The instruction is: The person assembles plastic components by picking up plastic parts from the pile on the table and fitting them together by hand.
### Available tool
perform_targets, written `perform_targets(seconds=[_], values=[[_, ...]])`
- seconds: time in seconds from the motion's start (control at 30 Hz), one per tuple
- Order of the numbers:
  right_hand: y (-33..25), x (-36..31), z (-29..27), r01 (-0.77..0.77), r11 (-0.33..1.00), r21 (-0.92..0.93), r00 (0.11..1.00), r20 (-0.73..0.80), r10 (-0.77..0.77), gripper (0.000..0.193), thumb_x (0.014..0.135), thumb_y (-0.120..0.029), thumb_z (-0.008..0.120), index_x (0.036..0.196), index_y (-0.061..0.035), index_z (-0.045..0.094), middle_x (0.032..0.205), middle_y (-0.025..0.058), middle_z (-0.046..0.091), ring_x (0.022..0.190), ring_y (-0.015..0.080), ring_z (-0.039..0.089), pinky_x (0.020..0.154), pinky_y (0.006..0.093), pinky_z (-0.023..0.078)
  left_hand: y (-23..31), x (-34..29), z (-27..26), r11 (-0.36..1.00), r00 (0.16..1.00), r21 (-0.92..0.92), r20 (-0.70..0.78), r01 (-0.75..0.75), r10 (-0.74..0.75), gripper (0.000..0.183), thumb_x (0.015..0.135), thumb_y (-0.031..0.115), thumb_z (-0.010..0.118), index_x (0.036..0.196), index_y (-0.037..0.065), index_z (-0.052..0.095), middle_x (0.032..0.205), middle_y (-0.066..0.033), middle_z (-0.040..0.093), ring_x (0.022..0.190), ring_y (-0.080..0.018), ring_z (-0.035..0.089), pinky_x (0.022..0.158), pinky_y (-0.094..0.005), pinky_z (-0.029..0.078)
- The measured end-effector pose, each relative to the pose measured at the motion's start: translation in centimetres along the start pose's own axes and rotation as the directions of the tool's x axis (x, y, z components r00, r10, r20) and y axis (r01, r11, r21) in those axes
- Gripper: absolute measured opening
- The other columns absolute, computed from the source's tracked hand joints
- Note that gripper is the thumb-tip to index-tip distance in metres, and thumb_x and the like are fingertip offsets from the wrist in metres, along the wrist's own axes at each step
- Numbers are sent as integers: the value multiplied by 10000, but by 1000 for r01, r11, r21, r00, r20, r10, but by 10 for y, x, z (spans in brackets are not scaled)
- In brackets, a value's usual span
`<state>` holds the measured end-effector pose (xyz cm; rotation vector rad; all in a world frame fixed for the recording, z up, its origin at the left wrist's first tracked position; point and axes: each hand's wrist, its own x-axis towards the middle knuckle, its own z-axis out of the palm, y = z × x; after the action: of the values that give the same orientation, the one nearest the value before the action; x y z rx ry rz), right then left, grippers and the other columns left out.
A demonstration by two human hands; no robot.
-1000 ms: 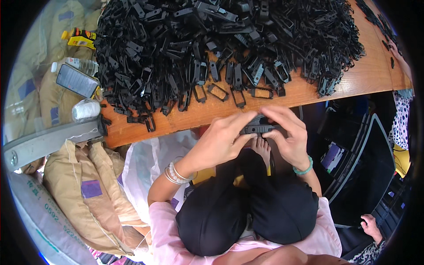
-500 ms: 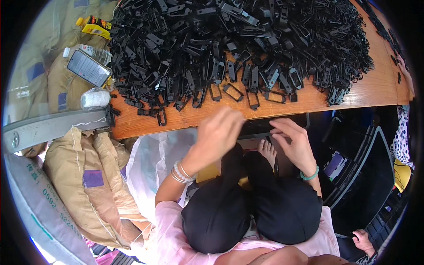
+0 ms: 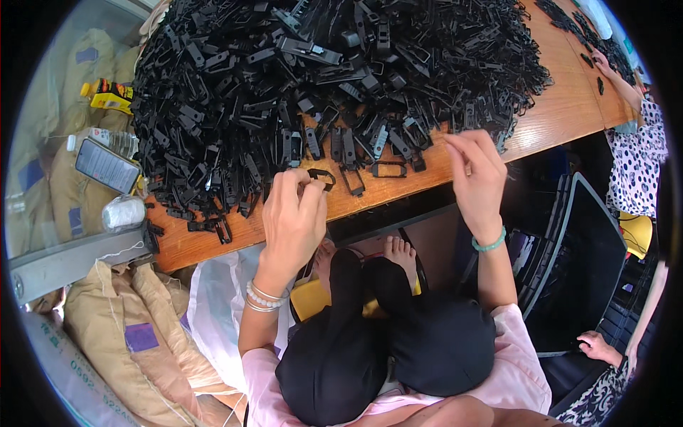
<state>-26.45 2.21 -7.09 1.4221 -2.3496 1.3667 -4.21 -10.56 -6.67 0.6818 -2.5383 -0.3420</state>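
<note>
My left hand (image 3: 293, 217) is at the table's near edge, fingers curled down in a pinch. A small black plastic frame (image 3: 329, 175), a long open rectangle, sticks out from its fingertips; the grip itself is partly hidden behind the fingers. My right hand (image 3: 480, 181) is raised near the right front of the heap, fingers stretched and thumb apart, with nothing visible between them. In front of me lies a large heap of black plastic parts (image 3: 313, 78), clip-like pieces and frames. Between my hands, another upright black frame (image 3: 352, 183) and a sideways one (image 3: 389, 170) lie on the wood.
The wooden table (image 3: 562, 117) runs across the front. At its left are a phone (image 3: 107, 165), a clear bottle (image 3: 117, 141), a yellow-and-black bottle (image 3: 110, 95) and a white string roll (image 3: 123, 213). Brown sacks (image 3: 107, 320) stand lower left. Another person's hand (image 3: 603, 62) touches parts at far right.
My view has shifted, so the table sits lower and further left. My left hand has come down to the frame at the heap's edge. My right hand has lifted toward the heap's right side.
</note>
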Motion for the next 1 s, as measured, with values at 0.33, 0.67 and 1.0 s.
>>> perform_targets(seconds=[0.33, 0.67, 1.0], values=[[-8, 22, 10, 71, 976, -206, 982, 184, -32, 146, 777, -48, 684, 917, -15, 652, 827, 91, 586, 741, 268, 598, 643, 342, 482, 24, 0, 20, 933, 999, -359, -52, -28, 10, 265, 758, -96, 625, 965, 0, 491, 1059, -197, 605, 946, -359, 601, 819, -392, 483], [46, -26, -38, -227, 969, -93, 951, -236, 200, 176, 788, 50, 657, 952, -14, 646, 801, 56, 542, 524, 94, 444, 487, 231, 375, 42, -12, 25, 866, 994, -489, 72, 104, -79, 356, 742, -58, 653, 1090, 0, 601, 1011, -159, 584, 886, -283, 590, 784, -340, 477], [37, -20, -10, -236, 892, -385, 970, -154, 190, 298, 740, -123, 755, 999, -48, 627, 764, 72, 563, 550, 238, 550, 516, 332, 451, 54, -18, 42, 816, 989, -576, 144, 51, 40, 437, 745, -61, 670, 1168, -11, 575, 970, -144, 593, 796, -236, 596, 728, -331, 488]])
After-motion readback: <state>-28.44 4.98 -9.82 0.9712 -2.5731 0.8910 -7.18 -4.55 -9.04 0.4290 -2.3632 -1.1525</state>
